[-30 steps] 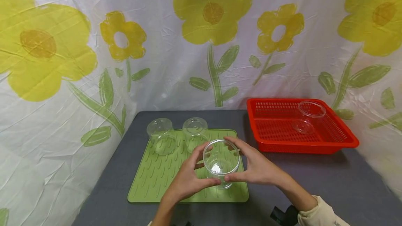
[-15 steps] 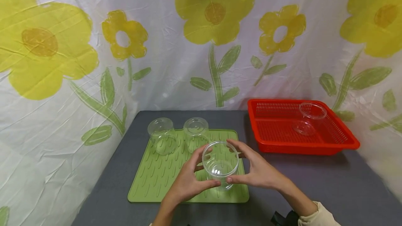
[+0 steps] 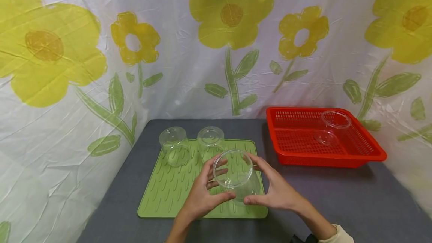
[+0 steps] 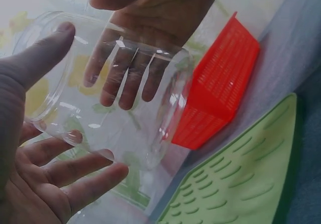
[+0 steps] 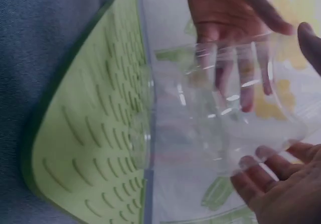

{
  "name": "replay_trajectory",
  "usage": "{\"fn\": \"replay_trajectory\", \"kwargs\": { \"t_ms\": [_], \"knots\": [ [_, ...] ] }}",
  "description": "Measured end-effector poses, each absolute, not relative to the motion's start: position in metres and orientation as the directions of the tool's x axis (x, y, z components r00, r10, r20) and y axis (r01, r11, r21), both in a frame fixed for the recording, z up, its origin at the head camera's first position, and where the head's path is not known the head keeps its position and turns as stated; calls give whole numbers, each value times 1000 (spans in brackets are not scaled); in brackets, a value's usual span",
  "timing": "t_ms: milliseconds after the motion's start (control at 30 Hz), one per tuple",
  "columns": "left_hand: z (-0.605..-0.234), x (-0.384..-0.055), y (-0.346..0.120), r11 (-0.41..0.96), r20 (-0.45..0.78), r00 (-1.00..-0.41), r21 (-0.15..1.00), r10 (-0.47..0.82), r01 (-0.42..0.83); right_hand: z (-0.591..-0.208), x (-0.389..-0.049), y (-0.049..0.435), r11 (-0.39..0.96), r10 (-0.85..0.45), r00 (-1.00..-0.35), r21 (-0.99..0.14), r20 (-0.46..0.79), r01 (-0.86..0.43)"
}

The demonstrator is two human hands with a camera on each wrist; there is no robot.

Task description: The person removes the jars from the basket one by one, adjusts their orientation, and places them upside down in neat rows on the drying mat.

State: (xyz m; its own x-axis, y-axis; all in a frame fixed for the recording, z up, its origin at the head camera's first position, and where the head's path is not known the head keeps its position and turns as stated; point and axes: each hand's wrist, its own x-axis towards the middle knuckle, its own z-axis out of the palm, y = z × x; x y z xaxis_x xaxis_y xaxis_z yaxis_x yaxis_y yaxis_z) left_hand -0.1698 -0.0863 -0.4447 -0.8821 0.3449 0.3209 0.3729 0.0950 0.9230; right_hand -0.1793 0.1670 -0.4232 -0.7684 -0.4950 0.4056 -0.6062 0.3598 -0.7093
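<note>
Tilted clear jar [image 3: 233, 177] in two-handed grip.
Left hand [image 3: 201, 194] and right hand [image 3: 278, 188] clamp its sides; red basket [image 3: 317, 159] (perforated) at two o'clock.

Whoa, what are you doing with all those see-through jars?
A person is holding a clear jar between the left hand and right hand, up above a green mat. A second jar and a third jar stand side by side on the mat's far part. A fourth jar is in the red basket over on the right.
</note>
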Motion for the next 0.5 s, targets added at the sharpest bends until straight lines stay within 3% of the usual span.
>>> {"fn": "replay_trajectory", "kwargs": {
  "t_ms": [500],
  "knots": [
    [-455, -169, -82, -83, 369, -851, 927, 374, 365, -436, -179, 162, 316, -460, -756, -710, 466, -630]
  ]
}}
